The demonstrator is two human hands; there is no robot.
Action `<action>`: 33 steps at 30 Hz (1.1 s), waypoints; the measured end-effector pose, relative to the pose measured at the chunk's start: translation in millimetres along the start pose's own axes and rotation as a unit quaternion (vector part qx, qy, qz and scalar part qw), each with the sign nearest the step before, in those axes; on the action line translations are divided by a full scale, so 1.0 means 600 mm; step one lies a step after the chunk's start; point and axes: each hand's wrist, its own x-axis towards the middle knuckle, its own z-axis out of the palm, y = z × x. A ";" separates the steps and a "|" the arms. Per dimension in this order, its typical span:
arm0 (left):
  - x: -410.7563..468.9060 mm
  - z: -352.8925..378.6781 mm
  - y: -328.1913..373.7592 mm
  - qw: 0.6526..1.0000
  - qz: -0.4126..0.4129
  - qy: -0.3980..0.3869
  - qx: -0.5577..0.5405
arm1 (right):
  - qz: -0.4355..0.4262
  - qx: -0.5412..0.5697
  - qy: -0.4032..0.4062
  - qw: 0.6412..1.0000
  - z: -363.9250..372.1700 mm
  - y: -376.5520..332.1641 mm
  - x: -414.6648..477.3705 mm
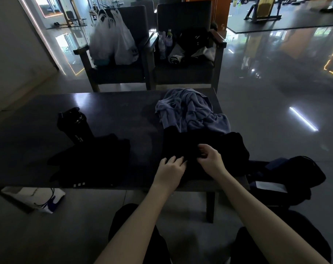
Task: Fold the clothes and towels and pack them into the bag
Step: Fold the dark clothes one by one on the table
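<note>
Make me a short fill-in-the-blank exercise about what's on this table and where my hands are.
1. The garment under the left hand and right hand is ____ in colour.
2. The crumpled blue ____ lies on the table just beyond that garment.
3. The shaker bottle stands on the person's ____ side of the table.
4. The white plastic bags sit on a ____ beyond the table.
Missing words: black; towel; left; chair.
</note>
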 end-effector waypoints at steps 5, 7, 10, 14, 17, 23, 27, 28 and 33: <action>-0.004 0.007 0.007 0.990 -0.041 -0.085 -0.101 | 0.001 -0.071 0.004 0.998 0.003 0.004 -0.011; 0.006 -0.003 0.007 0.970 -0.076 -0.076 -0.220 | 0.003 -0.071 0.058 0.996 -0.004 0.005 -0.018; 0.029 0.000 0.009 0.967 -0.089 -0.095 -0.220 | 0.014 -0.088 0.132 0.987 -0.030 0.016 -0.034; 0.043 0.030 0.027 0.980 -0.099 -0.137 -0.105 | 0.082 -0.128 0.256 0.955 -0.084 0.043 -0.065; 0.040 0.042 0.046 0.983 -0.125 -0.110 -0.076 | 0.200 -0.142 0.256 0.935 -0.112 0.073 -0.073; 0.040 0.034 0.062 0.976 -0.166 -0.119 -0.071 | 0.351 0.010 0.102 0.931 -0.119 0.100 -0.038; 0.053 0.016 0.044 0.974 -0.150 -0.122 -0.116 | 0.296 0.009 0.149 0.943 -0.111 0.088 -0.022; 0.054 0.015 0.032 0.971 -0.156 -0.117 -0.138 | 0.278 0.011 0.161 0.947 -0.110 0.083 -0.019; 0.030 0.044 0.013 0.961 -0.199 -0.106 -0.162 | 0.157 0.024 0.207 0.965 -0.103 0.048 -0.013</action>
